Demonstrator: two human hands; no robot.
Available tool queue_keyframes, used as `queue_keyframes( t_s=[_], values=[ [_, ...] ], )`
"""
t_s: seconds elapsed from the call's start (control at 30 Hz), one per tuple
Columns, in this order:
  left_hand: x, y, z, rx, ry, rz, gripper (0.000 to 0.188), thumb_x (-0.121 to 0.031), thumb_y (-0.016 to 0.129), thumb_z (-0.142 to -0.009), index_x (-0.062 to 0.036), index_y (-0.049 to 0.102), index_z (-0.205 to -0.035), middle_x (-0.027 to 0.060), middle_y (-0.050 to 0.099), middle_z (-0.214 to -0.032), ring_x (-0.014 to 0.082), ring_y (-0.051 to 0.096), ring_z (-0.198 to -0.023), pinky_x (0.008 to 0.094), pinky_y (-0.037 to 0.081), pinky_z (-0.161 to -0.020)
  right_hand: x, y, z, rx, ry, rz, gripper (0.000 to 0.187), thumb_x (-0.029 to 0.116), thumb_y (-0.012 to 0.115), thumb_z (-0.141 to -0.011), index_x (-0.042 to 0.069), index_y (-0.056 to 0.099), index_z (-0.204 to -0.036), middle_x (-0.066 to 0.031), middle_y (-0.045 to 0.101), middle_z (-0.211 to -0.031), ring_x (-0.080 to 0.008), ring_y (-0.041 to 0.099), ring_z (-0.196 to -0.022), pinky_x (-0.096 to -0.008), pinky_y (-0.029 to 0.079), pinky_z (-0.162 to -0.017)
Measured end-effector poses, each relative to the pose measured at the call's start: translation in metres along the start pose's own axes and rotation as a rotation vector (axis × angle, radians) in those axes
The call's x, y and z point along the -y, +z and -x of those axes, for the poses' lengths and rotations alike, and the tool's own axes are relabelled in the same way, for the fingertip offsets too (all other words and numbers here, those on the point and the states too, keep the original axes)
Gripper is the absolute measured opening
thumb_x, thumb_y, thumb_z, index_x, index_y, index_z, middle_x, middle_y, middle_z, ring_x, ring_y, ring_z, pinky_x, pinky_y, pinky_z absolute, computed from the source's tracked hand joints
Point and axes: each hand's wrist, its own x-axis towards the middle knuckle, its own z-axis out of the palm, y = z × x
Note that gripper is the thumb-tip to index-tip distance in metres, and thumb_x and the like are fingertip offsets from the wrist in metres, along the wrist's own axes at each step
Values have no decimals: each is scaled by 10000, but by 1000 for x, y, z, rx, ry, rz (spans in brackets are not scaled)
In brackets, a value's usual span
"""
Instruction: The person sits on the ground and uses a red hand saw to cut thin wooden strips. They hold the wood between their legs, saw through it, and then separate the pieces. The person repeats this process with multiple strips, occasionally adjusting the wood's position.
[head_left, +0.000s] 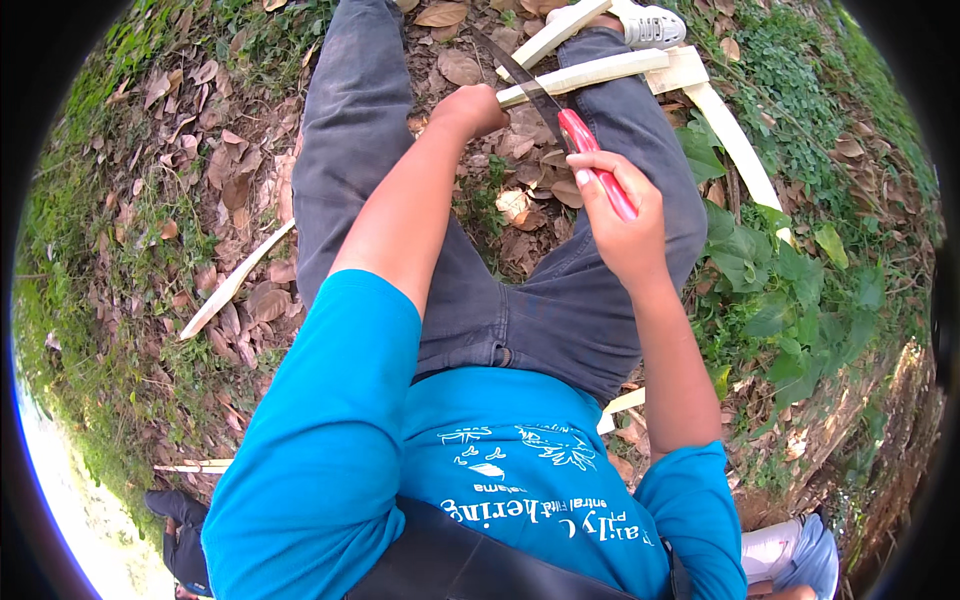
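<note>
My left hand (470,110) is closed around the near end of a pale peeled wooden stick (600,72), which lies across my right leg. In my right hand (622,210) is the red handle of a pruning saw (583,140), told by its shape; its teeth are too fine to make out. The long, dark, tapering blade slants up and left, crossing the stick just right of my left hand. Whether the blade touches the wood, I cannot tell. Beyond it, another pale stick (548,40) leans between my legs toward a white shoe (655,27).
A flat wooden piece (680,70) and a long pale strip (740,150) lie right of my leg. Another strip (240,278) rests on dry leaves at left. Leafy plants (780,290) grow at right. Parts of other people (185,535) show at the lower left and lower right.
</note>
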Motion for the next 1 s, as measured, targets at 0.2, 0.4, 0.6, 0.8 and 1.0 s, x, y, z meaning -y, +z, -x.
queue_keyframes(
  t_s=[0.2, 0.4, 0.6, 0.8, 1.0],
  values=[
    [15, -8, -21, 458, 132, 261, 351, -353, 711, -923, -8, 647, -923, 100, 629, -686, 202, 622, -539, 385, 535, -476, 15, 1, 19, 3, 110, -46, 177, -2, 626, -968, 23, 723, -1113, -65, 733, -989, -86, 639, -836, -247, 505, -763],
    [4, -19, 8, 3, 181, -39, 510, -440, 758, -825, -19, 717, -1109, 168, 765, -963, 263, 759, -831, 427, 615, -765, -1, 11, 5, -22, 89, -39, 190, 0, 624, -957, 22, 722, -1118, -106, 743, -1005, -140, 691, -894, -277, 529, -810],
    [-16, -1, 26, -131, -43, -96, 460, -459, 740, -820, -136, 770, -1147, 147, 772, -1094, 299, 746, -1043, 439, 597, -899, -3, 12, 8, 3, 23, 20, 186, 6, 623, -960, 21, 718, -1119, -117, 745, -1017, -158, 707, -920, -287, 533, -838],
    [-9, 7, 23, -206, -37, -131, 441, -457, 754, -820, -143, 771, -1129, 139, 774, -1079, 308, 754, -1011, 439, 608, -868, 47, -30, 68, 44, 72, 152, 186, -2, 595, -982, 19, 707, -1129, -108, 741, -995, -145, 698, -884, -277, 527, -813],
    [-12, 22, 26, -345, -52, -143, 354, -421, 780, -801, -162, 774, -1042, 116, 782, -1004, 305, 766, -950, 442, 618, -791, 39, -9, 34, -19, -53, 131, 170, -8, 599, -970, 3, 713, -1094, -96, 741, -973, -122, 668, -807, -268, 518, -748]
  ],
)
